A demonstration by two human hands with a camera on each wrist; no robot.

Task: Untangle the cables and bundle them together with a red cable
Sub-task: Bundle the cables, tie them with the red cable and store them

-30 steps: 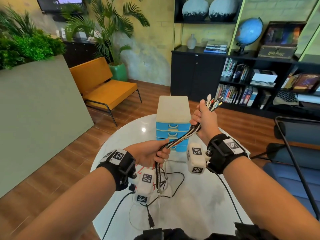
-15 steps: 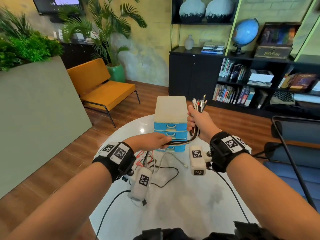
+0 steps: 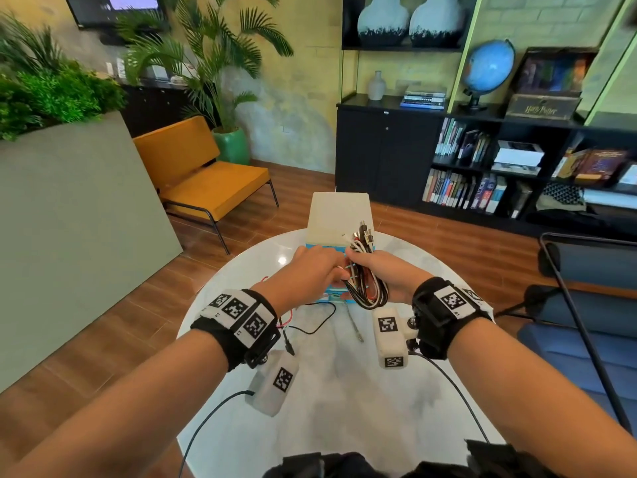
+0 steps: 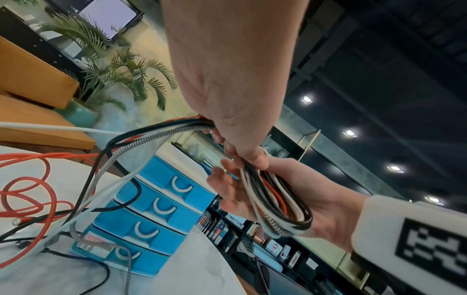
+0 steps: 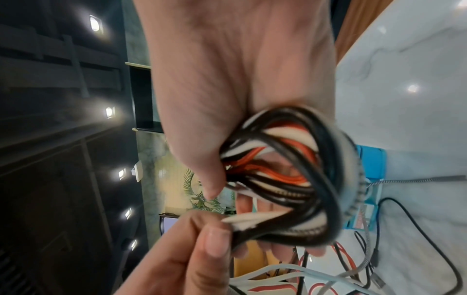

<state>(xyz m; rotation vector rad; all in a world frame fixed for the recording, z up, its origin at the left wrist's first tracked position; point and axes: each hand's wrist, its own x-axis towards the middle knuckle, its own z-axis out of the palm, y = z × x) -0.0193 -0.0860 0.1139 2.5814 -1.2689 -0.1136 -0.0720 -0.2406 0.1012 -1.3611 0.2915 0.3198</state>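
A folded bundle of black, white, striped and red cables (image 3: 367, 293) hangs as a loop from my right hand (image 3: 382, 270), which grips it above the table. The connector ends (image 3: 363, 236) stick up past that hand. My left hand (image 3: 310, 274) sits right beside it and grips the same cables (image 4: 278, 209), thumb pinching the strands (image 5: 252, 221). From the left hand (image 4: 237, 147) the loose lengths trail down to the table. The red cable (image 4: 48, 179) lies there in loose curls, one strand running up into the bundle (image 5: 290, 179).
A drawer box (image 3: 339, 215) with blue drawers (image 4: 156, 209) stands on the round white marble table (image 3: 344, 391) just behind my hands. Loose black cable tails (image 3: 310, 326) lie on the table. A dark chair (image 3: 586, 305) stands at the right, an orange bench (image 3: 206, 188) far left.
My right hand came down and toward me with the cable ends. My left hand rose and moved forward to meet it. The stretched cables now hang folded in a loop.
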